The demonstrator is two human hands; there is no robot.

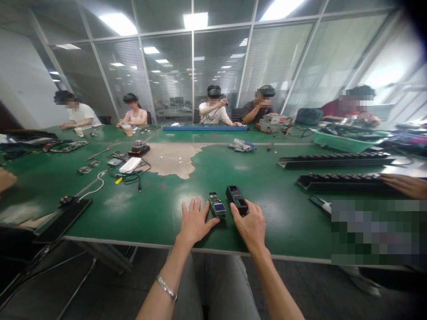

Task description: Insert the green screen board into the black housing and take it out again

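Green spreads across the surface [153, 213] in the head view, and 2 small things lie on it by the near edge: a circuit board [215, 200] with a blue display [219, 207], and just to its right a black casing [236, 197]. A narrow green strip separates the 2.

The left hand [195, 222] rests palm down, its fingers spread and apart, gripping nothing; the thumb tip is at the board's near end, touching or almost so, I cannot tell which. The right hand [250, 222] is closed around the casing's near end, thumb on the left side, fingers on the right.

The board should be light, stiff and fragile, with exposed parts on top; its 2 long edges look the safest hold, keeping pressure off the display. The casing is probably light, rigid plastic, perhaps a little slippery; its 2 long sides offer a good pinch, away from the openings in its upper face.

Both long axes run away from the wearer, far ends leaning left, the casing's more strongly. The display sits in the board's nearer half, facing up.
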